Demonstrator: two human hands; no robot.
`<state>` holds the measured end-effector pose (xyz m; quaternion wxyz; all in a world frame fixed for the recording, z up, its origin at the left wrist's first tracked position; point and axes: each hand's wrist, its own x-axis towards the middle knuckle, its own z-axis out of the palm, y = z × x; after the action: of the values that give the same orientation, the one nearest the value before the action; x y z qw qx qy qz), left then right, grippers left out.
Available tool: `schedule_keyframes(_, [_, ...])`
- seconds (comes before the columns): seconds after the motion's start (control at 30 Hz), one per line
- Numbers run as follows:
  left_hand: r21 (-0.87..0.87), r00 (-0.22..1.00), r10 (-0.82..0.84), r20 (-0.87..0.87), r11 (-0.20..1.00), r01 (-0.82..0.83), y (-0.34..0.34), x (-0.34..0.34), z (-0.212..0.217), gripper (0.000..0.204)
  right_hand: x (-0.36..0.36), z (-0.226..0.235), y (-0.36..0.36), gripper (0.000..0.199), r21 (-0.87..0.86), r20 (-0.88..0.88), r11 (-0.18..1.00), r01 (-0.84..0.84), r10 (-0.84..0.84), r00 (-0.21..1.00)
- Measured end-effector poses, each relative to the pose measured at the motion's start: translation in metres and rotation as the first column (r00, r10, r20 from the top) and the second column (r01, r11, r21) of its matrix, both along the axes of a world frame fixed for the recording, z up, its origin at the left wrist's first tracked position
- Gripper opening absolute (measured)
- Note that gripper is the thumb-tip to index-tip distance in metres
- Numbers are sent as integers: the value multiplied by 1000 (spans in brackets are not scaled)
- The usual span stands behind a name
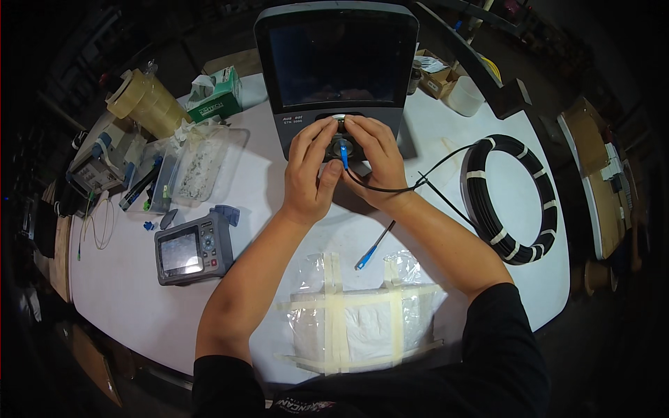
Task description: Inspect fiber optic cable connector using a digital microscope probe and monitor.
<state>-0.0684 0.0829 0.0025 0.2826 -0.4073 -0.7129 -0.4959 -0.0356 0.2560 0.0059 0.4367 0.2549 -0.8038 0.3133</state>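
Both hands meet at the front of a dark grey machine (281,125) with a large black screen (339,63). My left hand (307,171) curls around the left side of a round metal fitting (341,128) on the machine's lower front, fingers bent. From the right side, my right hand (380,161) closes over the same fitting. Between the hands, a blue fibre connector (344,157) points up into the fitting, its black cable (380,189) running right beneath my right hand. The fingers partly hide the fitting. Below them lies another blue connector end (365,260) on the table.
A black cable coil (476,195) bound with pale tape lies right. Left are a grey handheld tester (219,240), a clear plastic bin (233,157), a green tissue box (225,104) and tape rolls (139,101). A white pad (369,327) is taped to the near table (268,341).
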Motion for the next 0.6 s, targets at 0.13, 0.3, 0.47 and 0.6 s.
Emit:
schedule_keyframes(0.13, [-5, 1000, 8, 9, 1000, -8, -2, 0, 0, 59, -1, -1, -3, 74, -32, 12, 999, -21, 21, 1000])
schedule_keyframes(0.3, [-17, 1000, 3, 27, 1000, -2, -3, -2, 2, 61, -2, -2, 0, 73, -18, 10, 999, -30, 30, 1000])
schedule_keyframes(0.47, [-22, 1000, 27, -6, 999, -27, 0, -2, 0, 63, 0, -2, -2, 73, -71, 50, 997, -26, 30, 998])
schedule_keyframes(0.6, [32, 999, -4, 33, 999, 3, -1, -1, -1, 64, -1, -2, -3, 73, -74, 62, 997, -37, 42, 997])
